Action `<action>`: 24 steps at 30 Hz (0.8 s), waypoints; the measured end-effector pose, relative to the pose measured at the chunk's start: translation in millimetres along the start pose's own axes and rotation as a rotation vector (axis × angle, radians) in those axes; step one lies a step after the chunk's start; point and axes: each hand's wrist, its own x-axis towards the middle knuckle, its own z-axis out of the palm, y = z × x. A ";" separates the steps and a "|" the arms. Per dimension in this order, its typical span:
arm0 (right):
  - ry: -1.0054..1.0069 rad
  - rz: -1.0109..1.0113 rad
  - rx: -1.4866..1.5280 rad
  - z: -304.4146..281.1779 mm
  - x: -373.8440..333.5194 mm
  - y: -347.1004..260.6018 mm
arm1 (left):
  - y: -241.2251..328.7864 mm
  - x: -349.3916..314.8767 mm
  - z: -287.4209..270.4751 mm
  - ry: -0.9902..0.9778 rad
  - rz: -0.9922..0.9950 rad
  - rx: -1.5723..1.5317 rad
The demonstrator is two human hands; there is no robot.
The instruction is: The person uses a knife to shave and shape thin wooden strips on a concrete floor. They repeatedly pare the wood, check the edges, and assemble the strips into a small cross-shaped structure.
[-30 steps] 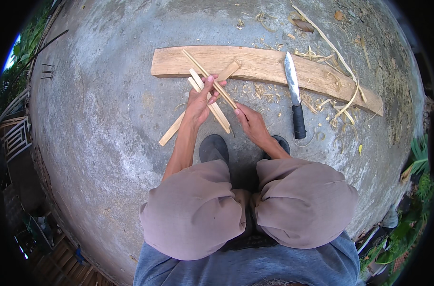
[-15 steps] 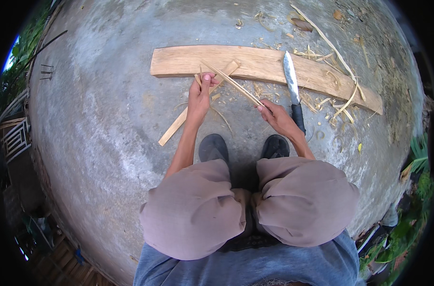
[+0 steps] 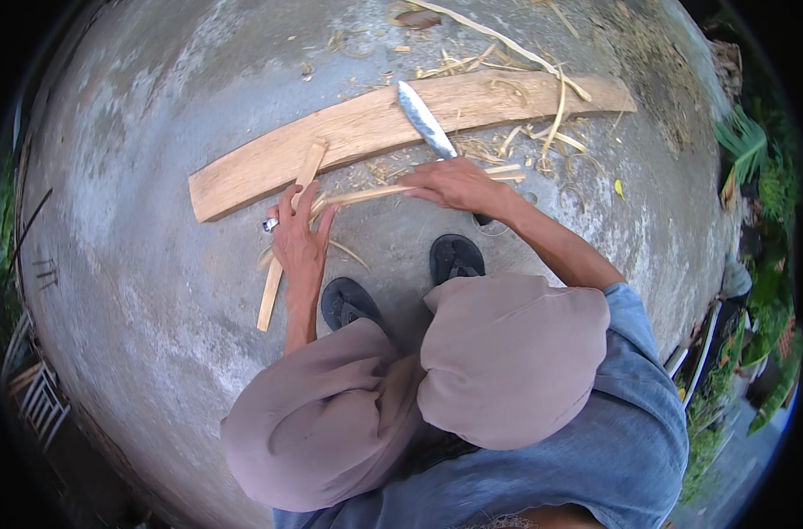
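Note:
My right hand [image 3: 454, 183] is closed around thin wooden strips [image 3: 375, 193], held low and roughly level above the concrete. Their left ends reach my left hand [image 3: 297, 240], whose fingers are spread, with a ring on one. It lies over a flat wooden slat [image 3: 271, 295], and I cannot make out whether it touches the strips. The slat's far end rests on a long, thick plank [image 3: 269, 167]. Lying across the plank, a knife [image 3: 426, 120] points away from me; my right hand and wrist hide much of its black handle.
Curled shavings [image 3: 556, 132] litter the concrete floor [image 3: 155, 264] around the plank's right half. One long pale strip [image 3: 498, 37] curves over its far side. My feet in black sandals [image 3: 457, 257] stand just behind my hands. Green plants [image 3: 743, 145] border the right side.
My view has turned, shifting the plank and knife leftward. My right hand has lowered the strips from a slant to nearly level. My left hand has gone from pinching to spread fingers.

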 end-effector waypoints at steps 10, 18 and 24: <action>-0.168 -0.174 -0.072 -5.1 9.2 -5.6 | -54.5 -48.7 4.2 -0.771 -0.236 -0.568; -0.165 -0.167 -0.298 4.4 11.3 6.5 | -32.7 -67.6 7.0 -0.731 -0.148 -0.384; 0.022 -0.313 -0.518 -0.8 18.0 27.6 | -16.3 -74.4 8.7 -0.897 -0.421 -0.688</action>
